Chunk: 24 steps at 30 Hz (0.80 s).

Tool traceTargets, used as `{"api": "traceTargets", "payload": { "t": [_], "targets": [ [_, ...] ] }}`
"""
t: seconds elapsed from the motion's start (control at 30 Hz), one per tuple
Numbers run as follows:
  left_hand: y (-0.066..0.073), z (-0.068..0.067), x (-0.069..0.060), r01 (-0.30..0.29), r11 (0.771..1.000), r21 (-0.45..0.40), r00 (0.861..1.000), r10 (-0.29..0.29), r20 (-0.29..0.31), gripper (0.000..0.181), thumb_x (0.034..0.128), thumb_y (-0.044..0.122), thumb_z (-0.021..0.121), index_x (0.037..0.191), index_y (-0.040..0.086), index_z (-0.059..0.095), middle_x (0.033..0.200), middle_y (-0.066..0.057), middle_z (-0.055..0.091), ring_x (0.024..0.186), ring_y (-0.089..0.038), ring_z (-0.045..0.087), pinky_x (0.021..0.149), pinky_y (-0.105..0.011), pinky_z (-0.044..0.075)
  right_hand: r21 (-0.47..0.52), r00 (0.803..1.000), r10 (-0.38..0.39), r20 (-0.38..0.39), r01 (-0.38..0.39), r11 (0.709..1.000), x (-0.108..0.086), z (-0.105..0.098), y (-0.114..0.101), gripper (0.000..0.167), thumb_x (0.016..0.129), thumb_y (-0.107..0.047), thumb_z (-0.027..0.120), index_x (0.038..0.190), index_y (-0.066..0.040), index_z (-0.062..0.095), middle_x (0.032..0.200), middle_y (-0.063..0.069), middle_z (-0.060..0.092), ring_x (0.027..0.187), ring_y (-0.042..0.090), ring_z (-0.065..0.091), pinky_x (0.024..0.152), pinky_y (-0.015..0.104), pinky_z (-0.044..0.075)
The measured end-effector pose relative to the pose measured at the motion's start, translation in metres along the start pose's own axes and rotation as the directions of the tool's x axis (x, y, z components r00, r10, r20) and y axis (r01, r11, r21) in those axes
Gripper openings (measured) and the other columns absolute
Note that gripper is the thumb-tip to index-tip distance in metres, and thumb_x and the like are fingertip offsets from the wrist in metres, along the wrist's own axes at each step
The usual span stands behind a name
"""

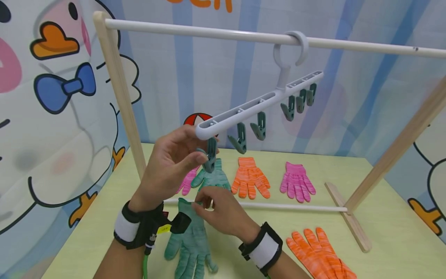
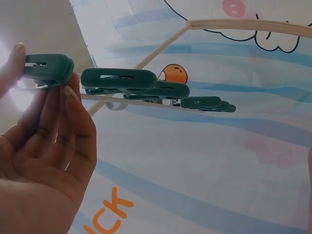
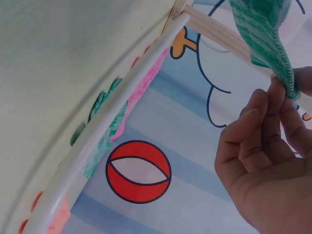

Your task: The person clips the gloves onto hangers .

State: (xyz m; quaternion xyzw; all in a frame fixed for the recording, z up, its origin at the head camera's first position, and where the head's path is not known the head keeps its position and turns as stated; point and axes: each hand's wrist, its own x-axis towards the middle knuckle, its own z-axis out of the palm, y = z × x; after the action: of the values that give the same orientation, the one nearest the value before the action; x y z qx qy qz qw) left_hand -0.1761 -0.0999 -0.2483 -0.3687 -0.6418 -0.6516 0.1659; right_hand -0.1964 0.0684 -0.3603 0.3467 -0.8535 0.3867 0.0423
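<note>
My left hand (image 1: 167,166) pinches a dark green clip (image 1: 211,157) at the near end of a white clip hanger (image 1: 244,110). In the left wrist view the thumb lies at one end of that clip (image 2: 48,70) and fingertips meet the other side. Lower down, my right hand (image 1: 223,213) pinches the cuff of a green knit glove (image 1: 191,242), whose fingers point downward. The right wrist view shows the cuff edge of this glove (image 3: 265,36) between thumb and fingers. The glove's cuff is below the clip and apart from it.
The hanger hooks over a white rod (image 1: 209,31) on a wooden frame (image 1: 118,85). More green clips (image 1: 259,126) hang along it. Behind the lower bar (image 1: 296,207) lie orange (image 1: 249,178), pink (image 1: 297,181) and green gloves (image 1: 214,176). Another orange glove (image 1: 320,254) lies front right.
</note>
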Motion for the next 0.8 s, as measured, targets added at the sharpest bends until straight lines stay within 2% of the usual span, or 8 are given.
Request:
{"api": "traceTargets", "payload": {
  "t": [0.2,0.37,0.47,0.53,0.7,0.8],
  "targets": [
    [0.003,0.003,0.0,-0.023,1.0,0.0,0.999,0.022,-0.03,0.075,0.0873,0.054,0.071,0.118,-0.013,0.057,0.102,0.007,0.071,0.11,-0.02,0.066,0.11,-0.059,0.043,0.006,0.999,-0.017,-0.043,0.018,1.0,0.0,-0.004,0.001,0.008,0.098,-0.023,0.069,0.096,-0.015,0.069,0.085,-0.007,0.065,0.077,0.008,0.058,0.07,0.029,0.054],
    [0.003,0.004,0.0,-0.052,0.999,0.009,0.997,0.052,-0.052,0.073,0.0881,0.052,0.071,0.115,-0.015,0.057,0.098,0.008,0.069,0.11,-0.019,0.066,0.11,-0.062,0.041,0.001,0.998,-0.007,-0.062,0.007,1.0,0.0,-0.007,0.003,0.005,0.097,-0.021,0.07,0.097,-0.016,0.069,0.084,-0.008,0.065,0.076,0.005,0.056,0.069,0.028,0.053],
    [0.003,0.004,0.0,-0.071,0.997,0.01,0.996,0.071,-0.056,0.069,0.0886,0.05,0.072,0.112,-0.013,0.058,0.092,0.008,0.068,0.105,-0.018,0.067,0.109,-0.06,0.042,0.004,0.998,-0.011,-0.068,0.011,1.0,0.001,-0.008,0.002,0.005,0.097,-0.02,0.07,0.097,-0.015,0.07,0.084,-0.007,0.065,0.076,0.009,0.058,0.069,0.029,0.053],
    [0.003,0.005,0.0,-0.082,0.997,0.004,0.995,0.082,-0.054,0.058,0.0895,0.047,0.073,0.11,-0.006,0.063,0.089,0.007,0.068,0.1,-0.018,0.067,0.108,-0.057,0.044,0.007,0.997,-0.015,-0.073,0.016,1.0,0.001,-0.009,0.001,0.007,0.097,-0.021,0.07,0.097,-0.014,0.07,0.084,-0.007,0.065,0.076,0.012,0.059,0.069,0.03,0.054],
    [0.002,0.006,0.001,-0.088,0.996,-0.02,0.995,0.087,-0.052,0.028,0.0904,0.043,0.074,0.109,0.023,0.069,0.09,0.006,0.067,0.093,-0.017,0.065,0.104,-0.046,0.049,0.02,0.996,-0.012,-0.085,0.014,1.0,0.0,-0.012,-0.002,0.007,0.097,-0.02,0.07,0.098,-0.013,0.07,0.084,-0.006,0.065,0.078,0.018,0.061,0.07,0.032,0.054],
    [0.002,0.007,0.001,-0.086,0.996,-0.028,0.995,0.084,-0.049,0.021,0.0911,0.04,0.075,0.108,0.029,0.069,0.097,0.007,0.067,0.095,-0.018,0.064,0.102,-0.042,0.051,0.018,0.996,-0.006,-0.093,0.007,1.0,-0.001,-0.014,-0.003,0.005,0.096,-0.019,0.071,0.098,-0.014,0.071,0.084,-0.006,0.064,0.078,0.015,0.059,0.07,0.033,0.054]
  ]
}}
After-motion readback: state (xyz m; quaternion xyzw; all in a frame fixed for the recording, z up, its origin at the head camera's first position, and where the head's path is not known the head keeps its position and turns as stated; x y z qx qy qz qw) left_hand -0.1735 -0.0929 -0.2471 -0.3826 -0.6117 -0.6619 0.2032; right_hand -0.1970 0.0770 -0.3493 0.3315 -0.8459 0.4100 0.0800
